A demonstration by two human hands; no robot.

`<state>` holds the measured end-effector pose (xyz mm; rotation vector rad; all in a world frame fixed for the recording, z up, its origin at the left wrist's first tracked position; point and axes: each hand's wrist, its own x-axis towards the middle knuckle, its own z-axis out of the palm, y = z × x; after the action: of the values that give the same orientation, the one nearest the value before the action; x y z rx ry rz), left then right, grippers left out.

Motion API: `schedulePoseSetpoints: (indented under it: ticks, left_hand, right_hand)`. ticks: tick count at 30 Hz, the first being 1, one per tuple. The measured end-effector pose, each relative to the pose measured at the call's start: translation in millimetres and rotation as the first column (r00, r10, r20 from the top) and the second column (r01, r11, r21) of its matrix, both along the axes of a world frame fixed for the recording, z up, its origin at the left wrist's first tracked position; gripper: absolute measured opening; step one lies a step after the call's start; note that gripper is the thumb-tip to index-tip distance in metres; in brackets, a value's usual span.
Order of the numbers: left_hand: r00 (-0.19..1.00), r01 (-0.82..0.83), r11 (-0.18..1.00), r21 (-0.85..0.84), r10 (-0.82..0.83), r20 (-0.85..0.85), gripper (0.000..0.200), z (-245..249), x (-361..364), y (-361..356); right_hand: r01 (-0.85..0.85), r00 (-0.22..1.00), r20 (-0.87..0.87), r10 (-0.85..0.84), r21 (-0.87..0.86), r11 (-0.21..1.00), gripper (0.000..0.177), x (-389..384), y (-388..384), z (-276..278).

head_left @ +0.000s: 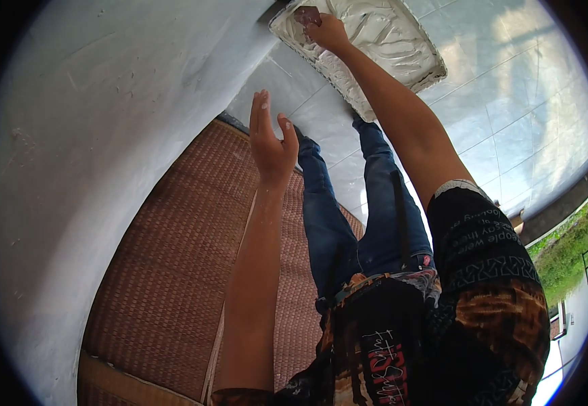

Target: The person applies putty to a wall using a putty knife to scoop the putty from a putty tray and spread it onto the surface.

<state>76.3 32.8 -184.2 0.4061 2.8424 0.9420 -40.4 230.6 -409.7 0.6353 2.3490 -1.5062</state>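
At the top of the head view, my right hand (327,32) is closed around a small dark red-brown scraper (306,15). The scraper is over the left part of a tray of white paste (392,37), whose surface is ridged and smeared. My left hand (273,142) is raised beside the wall, fingers pointing up and thumb apart, with nothing in it. White smudges show on its fingertips.
A pale plastered wall (71,135) fills the left side. A woven red-brown panel (165,250) lies between the wall and my legs. Glossy grey tiles (497,115) extend to the right. Grass (568,254) shows beyond an edge at the far right.
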Motion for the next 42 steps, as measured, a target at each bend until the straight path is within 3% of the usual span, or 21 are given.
schedulePoseSetpoints:
  ticks: [4,6,12,16,18,20,22,27,31,36,38,42]
  left_hand:
    - [1.0,-0.002,1.0,0.0,0.002,0.002,0.046,0,3,-1]
    - [1.0,-0.009,1.0,0.009,0.009,0.002,0.046,-1,5,-1]
    - [1.0,0.004,1.0,0.007,-0.004,-0.003,0.046,-1,11,-2]
    - [1.0,-0.014,1.0,0.005,0.014,-0.006,0.046,6,12,-1]
    - [0.999,-0.018,1.0,0.014,0.019,-0.03,0.046,16,9,1]
    - [0.999,-0.025,1.0,-0.006,0.025,-0.042,0.044,30,5,2]
    - [0.996,-0.042,0.999,0.005,0.043,-0.073,0.044,48,-1,3]
    - [0.979,-0.081,0.996,0.03,0.086,-0.184,0.044,105,-24,3]
    - [0.939,-0.085,0.993,0.078,0.106,-0.327,0.044,167,-43,5]
    - [0.821,-0.044,0.989,0.143,0.117,-0.558,0.045,259,-53,-1]
    - [0.772,-0.017,0.984,0.176,0.124,-0.623,0.045,302,-53,-10]
    - [0.614,0.046,0.983,0.179,0.113,-0.781,0.047,372,-56,-46]
  right_hand:
    - [-0.149,0.987,-0.037,0.155,0.127,0.981,0.036,-10,13,-21]
    - [-0.182,0.983,-0.033,0.182,-0.011,0.983,0.037,-13,20,-17]
    - [-0.399,0.917,-0.033,0.398,-0.029,0.917,0.04,-23,35,-21]
    - [-0.51,0.86,-0.066,0.506,-0.062,0.858,0.037,-18,54,24]
    - [-0.32,0.892,0.122,0.436,-0.512,0.797,0.037,-4,63,67]
    - [-0.143,0.933,0.152,0.327,-0.676,0.723,0.039,17,70,97]
    - [-0.113,0.934,0.153,0.323,-0.73,0.674,0.042,29,80,133]
    - [0.013,0.985,0.1,0.143,-0.857,0.515,0.027,52,87,227]
    - [-0.049,0.999,-0.042,0.029,-0.951,0.304,0.032,53,80,319]
    - [-0.237,0.961,-0.268,-0.063,-0.921,0.309,0.026,41,53,423]
    - [-0.229,0.925,-0.311,-0.217,-0.915,0.333,0.02,38,33,467]
    - [-0.404,0.852,-0.487,-0.19,-0.844,0.352,0.017,35,-1,546]
